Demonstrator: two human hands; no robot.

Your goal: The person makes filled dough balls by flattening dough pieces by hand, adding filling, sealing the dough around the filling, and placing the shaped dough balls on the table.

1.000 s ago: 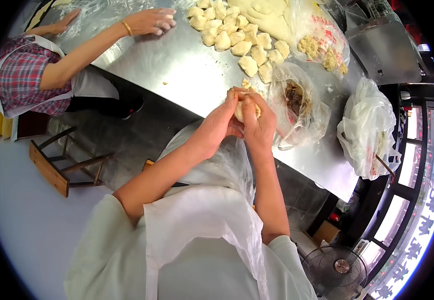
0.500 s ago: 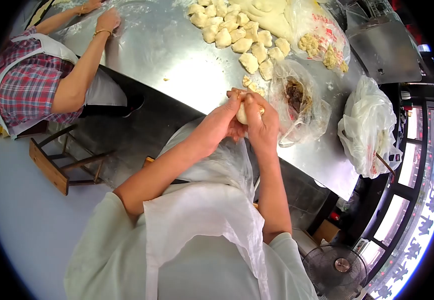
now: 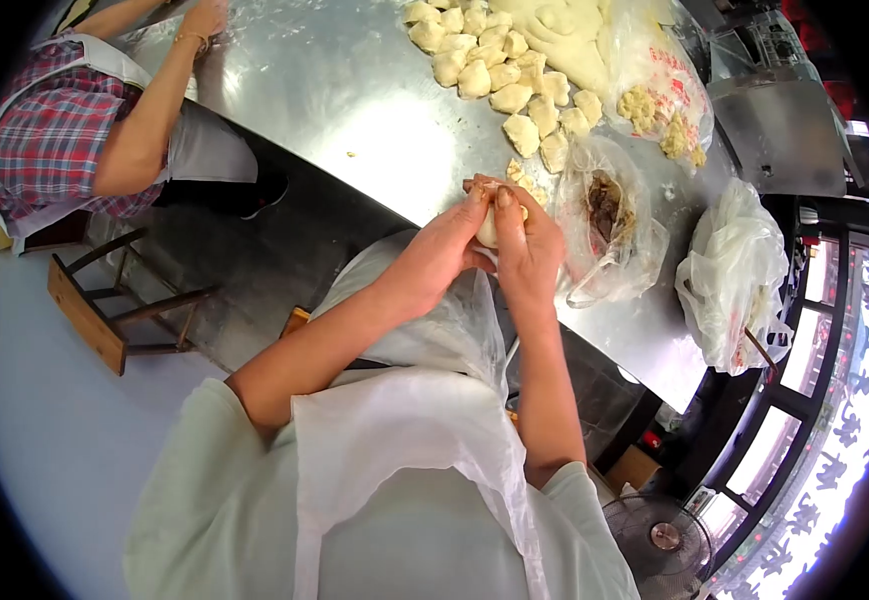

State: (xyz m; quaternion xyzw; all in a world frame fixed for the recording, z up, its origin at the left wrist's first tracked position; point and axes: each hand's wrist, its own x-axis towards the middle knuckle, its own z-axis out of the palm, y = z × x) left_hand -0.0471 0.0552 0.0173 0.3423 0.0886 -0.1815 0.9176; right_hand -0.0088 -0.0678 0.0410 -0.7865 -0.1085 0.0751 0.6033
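Observation:
Over the near edge of the metal table, my left hand [image 3: 450, 240] and my right hand [image 3: 527, 248] are closed together around a pale piece of dough [image 3: 487, 232]. Both thumbs press at its top; the fingers cover most of it. Just beyond my hands lie small yellowish crumbly bits [image 3: 525, 180]. Right of my right hand is an open clear plastic bag [image 3: 595, 265] with a dark brown filling [image 3: 607, 212] inside. Farther off, several dough pieces [image 3: 512, 97] sit in rows beside a large mass of dough [image 3: 555, 35].
The metal table [image 3: 305, 120] runs diagonally. At its right stand a knotted white plastic bag [image 3: 735, 275] and a metal box [image 3: 780, 135]. Yellow crumbly lumps [image 3: 675, 135] rest on a red-printed bag. A co-worker in a plaid shirt [image 3: 60, 130] works at left, near a wooden stool [image 3: 90, 315]. A fan [image 3: 665, 537] stands lower right.
The view has turned slightly, so the table's things appear shifted right and down. My hands stay around the dough, with the right fingers and thumbs slightly repositioned.

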